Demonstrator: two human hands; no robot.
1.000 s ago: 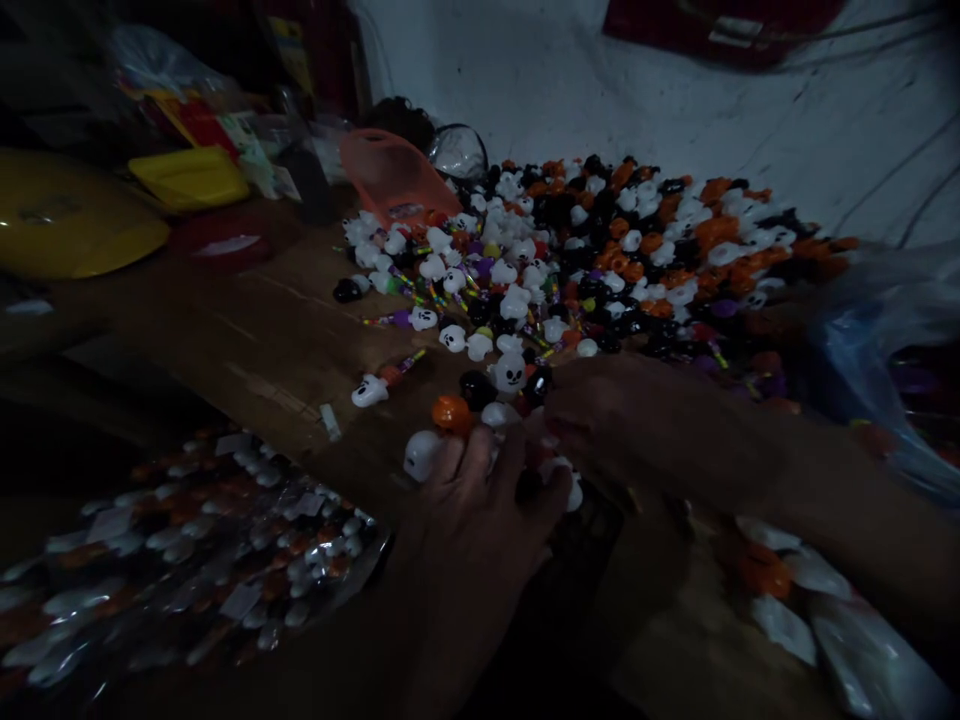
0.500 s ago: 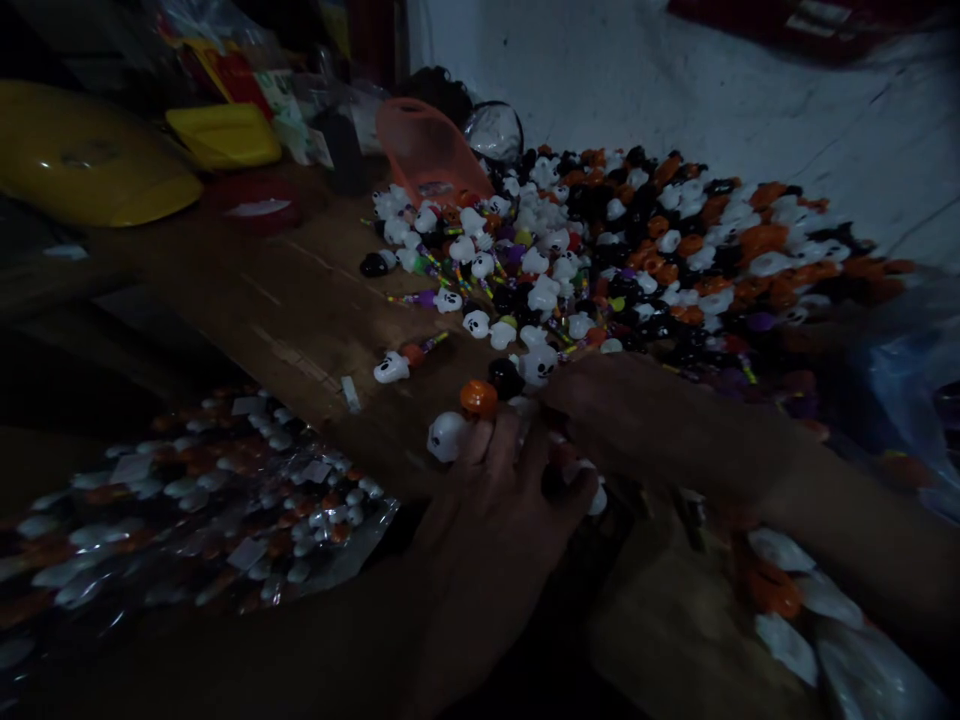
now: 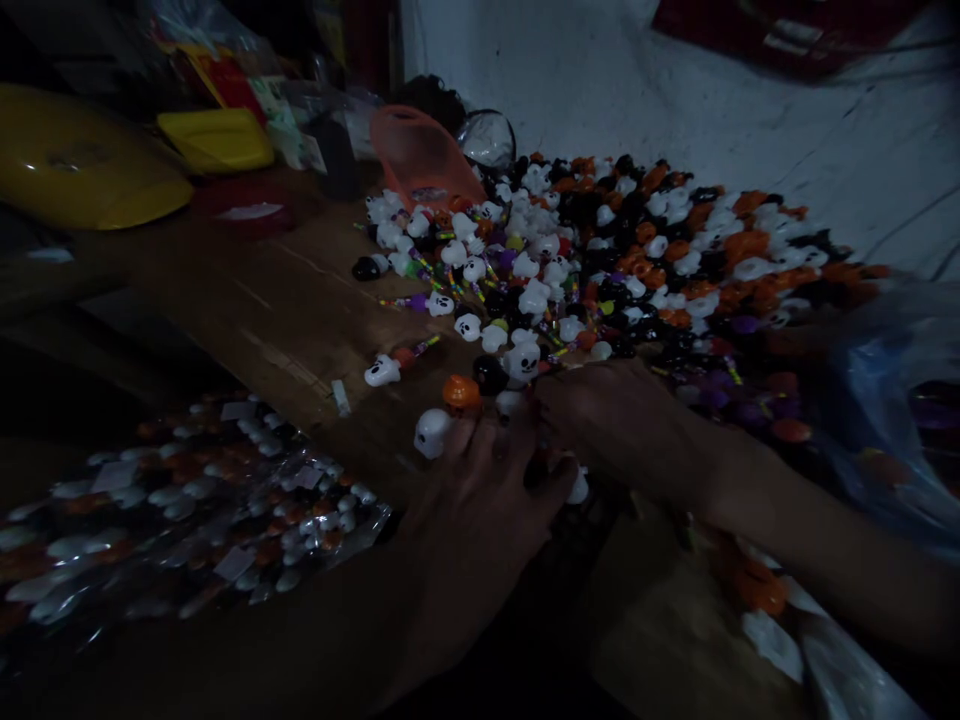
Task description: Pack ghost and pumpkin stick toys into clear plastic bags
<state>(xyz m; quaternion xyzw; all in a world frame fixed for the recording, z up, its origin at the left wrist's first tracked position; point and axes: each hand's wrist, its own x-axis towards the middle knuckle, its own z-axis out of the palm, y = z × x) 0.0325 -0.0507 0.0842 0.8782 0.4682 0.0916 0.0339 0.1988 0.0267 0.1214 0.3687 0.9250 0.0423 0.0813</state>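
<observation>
In the dim head view, my left hand (image 3: 480,510) bends over small toys at the front edge of the wooden table. Its fingertips lie by a white skull-faced toy head (image 3: 431,433) and an orange pumpkin toy (image 3: 460,391). Between its thumb and fingers sits a small toy with a white end (image 3: 577,484), mostly covered. My right hand (image 3: 615,405) is closed close beside it; whatever its fingers grip is hidden. Just beyond are a black toy head (image 3: 490,375) and a white ghost toy (image 3: 523,361). Another ghost toy (image 3: 383,370) with an orange piece and striped stick lies apart.
A large heap of white, black and orange toys (image 3: 660,240) spreads toward the wall, with an orange scoop (image 3: 424,155) on it. Clear bags of toys (image 3: 187,500) lie lower left. At the back left are a yellow helmet-like shell (image 3: 90,160) and a yellow box (image 3: 216,140).
The camera view has shifted slightly, so most things appear a little further left. Both hands stay close together over the same toys, with little visible change in grip.
</observation>
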